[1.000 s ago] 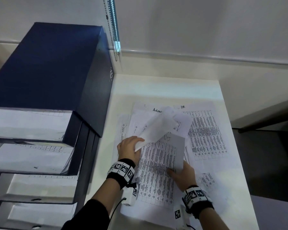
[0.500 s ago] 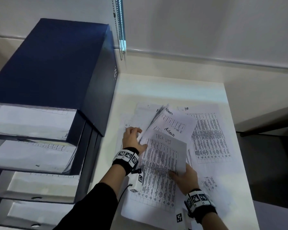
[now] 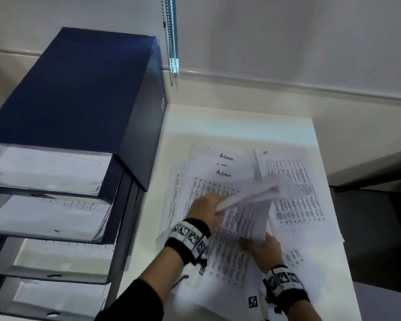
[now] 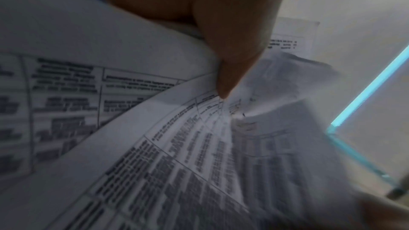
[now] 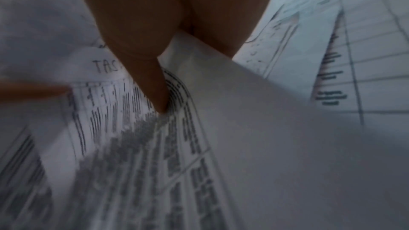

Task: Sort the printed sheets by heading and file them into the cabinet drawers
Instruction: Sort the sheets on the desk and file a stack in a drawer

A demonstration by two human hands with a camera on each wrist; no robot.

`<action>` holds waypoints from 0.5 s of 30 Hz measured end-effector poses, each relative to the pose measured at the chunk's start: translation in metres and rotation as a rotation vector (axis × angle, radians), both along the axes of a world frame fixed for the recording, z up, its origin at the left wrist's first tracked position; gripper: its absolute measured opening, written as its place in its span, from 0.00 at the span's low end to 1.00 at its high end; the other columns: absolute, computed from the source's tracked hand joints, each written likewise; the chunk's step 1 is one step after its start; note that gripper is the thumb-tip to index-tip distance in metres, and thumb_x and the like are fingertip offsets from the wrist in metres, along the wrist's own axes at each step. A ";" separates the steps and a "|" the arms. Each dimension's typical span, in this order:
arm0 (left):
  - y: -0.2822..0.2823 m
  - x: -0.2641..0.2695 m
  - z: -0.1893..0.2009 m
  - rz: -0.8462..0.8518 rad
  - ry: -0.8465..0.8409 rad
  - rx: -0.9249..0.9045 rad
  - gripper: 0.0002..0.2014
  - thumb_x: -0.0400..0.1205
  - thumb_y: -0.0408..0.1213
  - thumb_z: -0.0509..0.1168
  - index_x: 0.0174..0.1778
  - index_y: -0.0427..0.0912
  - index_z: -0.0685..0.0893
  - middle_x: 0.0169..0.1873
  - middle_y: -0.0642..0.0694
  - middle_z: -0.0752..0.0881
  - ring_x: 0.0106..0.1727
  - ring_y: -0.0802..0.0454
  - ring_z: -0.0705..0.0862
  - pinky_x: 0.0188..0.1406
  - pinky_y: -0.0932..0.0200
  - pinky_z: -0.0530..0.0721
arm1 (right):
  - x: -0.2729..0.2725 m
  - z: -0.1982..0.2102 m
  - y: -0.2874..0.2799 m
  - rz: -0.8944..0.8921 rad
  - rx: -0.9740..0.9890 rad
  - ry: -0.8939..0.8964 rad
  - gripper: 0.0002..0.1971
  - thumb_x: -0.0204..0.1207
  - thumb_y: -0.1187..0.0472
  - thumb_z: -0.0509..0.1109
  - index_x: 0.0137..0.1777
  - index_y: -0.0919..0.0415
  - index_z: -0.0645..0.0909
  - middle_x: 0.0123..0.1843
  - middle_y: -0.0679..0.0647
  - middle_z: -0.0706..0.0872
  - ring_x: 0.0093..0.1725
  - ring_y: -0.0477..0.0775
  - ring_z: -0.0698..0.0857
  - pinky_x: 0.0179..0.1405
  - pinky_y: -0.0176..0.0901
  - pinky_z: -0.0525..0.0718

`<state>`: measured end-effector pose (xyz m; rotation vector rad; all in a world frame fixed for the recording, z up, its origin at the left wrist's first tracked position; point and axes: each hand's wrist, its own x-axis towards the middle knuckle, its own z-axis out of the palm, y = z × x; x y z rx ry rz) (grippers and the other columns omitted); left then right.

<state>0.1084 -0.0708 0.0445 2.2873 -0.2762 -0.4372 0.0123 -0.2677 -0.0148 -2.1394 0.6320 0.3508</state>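
Right hand (image 3: 264,250), at 5 o'clock of the spread, is pinching the near edge of a raised table-printed sheet (image 3: 248,218), likely steadying it for reading. Left hand (image 3: 205,208) is gripping blurred folded sheets (image 3: 250,195) at 12 o'clock of it. Beyond, "Admin" sheets (image 3: 225,165) are lying flat on the table (image 3: 218,126); cabinet (image 3: 74,89) at 9 o'clock is standing with drawers open

cabinet (image 3: 74,93) left on table (image 3: 218,126), sheets (image 3: 294,186) spread right of it
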 end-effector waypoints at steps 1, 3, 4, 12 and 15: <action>0.000 -0.010 0.001 -0.075 -0.048 -0.023 0.14 0.81 0.32 0.66 0.62 0.44 0.87 0.51 0.47 0.88 0.46 0.52 0.85 0.47 0.63 0.85 | -0.003 0.004 -0.004 -0.016 -0.017 0.003 0.12 0.64 0.54 0.84 0.37 0.57 0.84 0.33 0.51 0.88 0.35 0.54 0.87 0.36 0.46 0.86; 0.005 -0.025 0.000 -0.164 -0.094 -0.033 0.16 0.79 0.33 0.67 0.62 0.47 0.88 0.56 0.48 0.88 0.51 0.51 0.85 0.55 0.57 0.84 | -0.014 0.009 -0.012 -0.016 -0.077 0.017 0.13 0.64 0.50 0.84 0.34 0.57 0.85 0.31 0.54 0.88 0.34 0.56 0.86 0.34 0.43 0.80; 0.008 -0.030 0.001 -0.154 -0.072 -0.035 0.16 0.80 0.34 0.67 0.63 0.49 0.87 0.56 0.49 0.88 0.52 0.52 0.85 0.56 0.57 0.84 | -0.021 0.012 -0.016 -0.033 -0.086 0.022 0.14 0.64 0.51 0.84 0.31 0.58 0.85 0.29 0.55 0.88 0.33 0.57 0.86 0.32 0.42 0.78; 0.050 -0.043 0.009 0.228 0.264 -0.017 0.09 0.82 0.43 0.70 0.50 0.41 0.86 0.40 0.47 0.86 0.39 0.51 0.82 0.37 0.61 0.82 | -0.064 0.020 -0.027 -0.111 0.090 0.072 0.08 0.63 0.62 0.85 0.31 0.58 0.87 0.28 0.51 0.90 0.30 0.49 0.90 0.36 0.48 0.90; 0.068 -0.056 0.000 0.347 0.275 0.055 0.28 0.78 0.42 0.74 0.72 0.36 0.76 0.63 0.44 0.81 0.57 0.53 0.80 0.54 0.68 0.75 | -0.070 0.018 -0.017 -0.003 0.096 0.100 0.09 0.64 0.60 0.84 0.40 0.58 0.87 0.35 0.51 0.91 0.34 0.47 0.90 0.37 0.43 0.91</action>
